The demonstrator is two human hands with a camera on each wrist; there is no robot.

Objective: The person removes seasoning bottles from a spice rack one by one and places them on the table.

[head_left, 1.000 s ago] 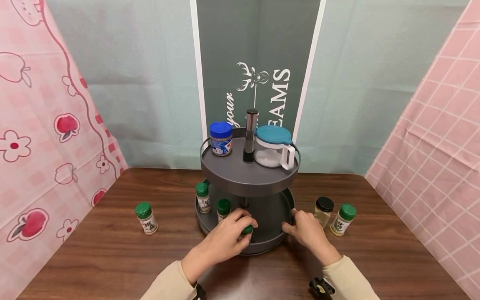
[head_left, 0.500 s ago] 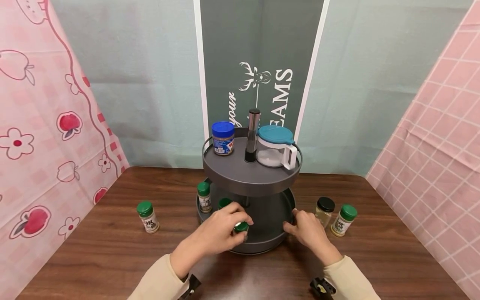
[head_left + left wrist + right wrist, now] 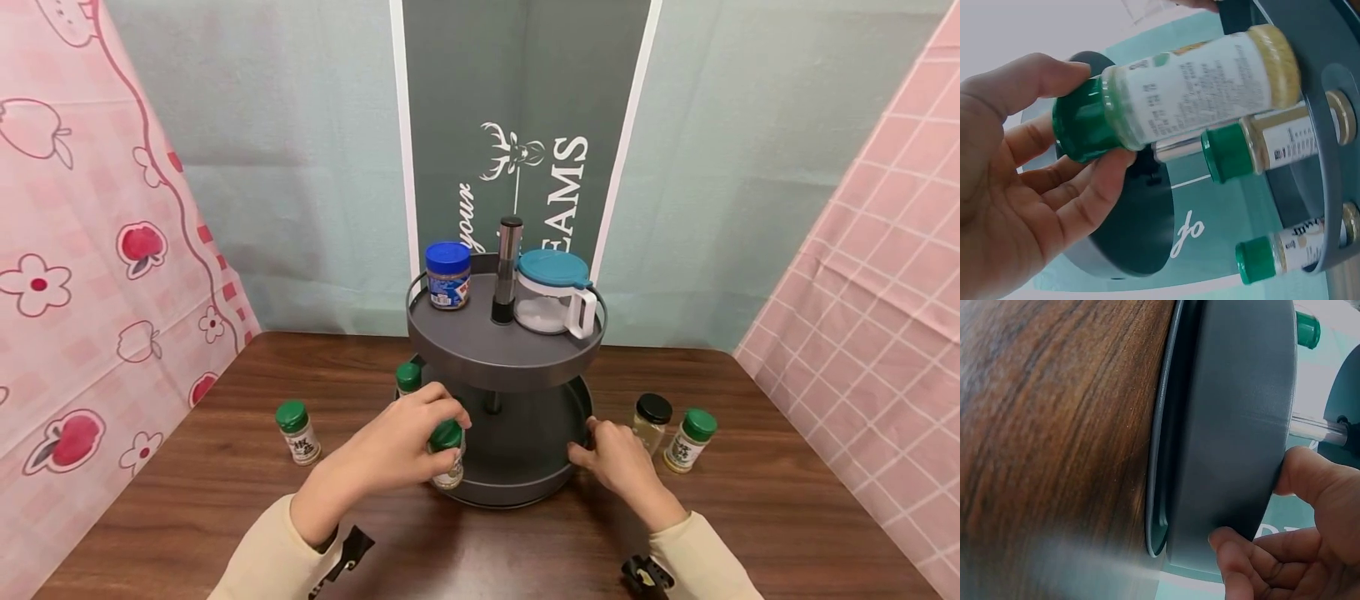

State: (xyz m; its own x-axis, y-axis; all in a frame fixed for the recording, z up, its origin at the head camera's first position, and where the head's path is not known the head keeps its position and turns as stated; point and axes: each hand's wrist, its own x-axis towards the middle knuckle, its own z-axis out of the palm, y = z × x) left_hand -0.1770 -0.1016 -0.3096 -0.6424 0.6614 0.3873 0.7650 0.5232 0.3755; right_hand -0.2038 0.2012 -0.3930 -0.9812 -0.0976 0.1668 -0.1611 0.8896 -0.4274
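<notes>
Head view: left hand [image 3: 397, 446] pinches spice bottle [image 3: 447, 454]; right hand [image 3: 611, 458] grips tray rim [image 3: 581, 417].

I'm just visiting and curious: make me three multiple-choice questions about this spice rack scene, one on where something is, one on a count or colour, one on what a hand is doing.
1. Where does the blue-lidded jar stand?
A. on the rack's top tier
B. on the table
C. on the bottom tier

2. How many jars stand on the table right of the rack?
A. none
B. two
C. four

3. What is the left hand doing?
A. lying flat on the table
B. pointing at the wall
C. gripping a green-capped spice jar by its cap

Answers:
1 A, it stands on the top tier beside the centre pole.
2 B, a black-capped jar and a green-capped jar.
3 C, the left wrist view shows the fingers round the cap.
</notes>
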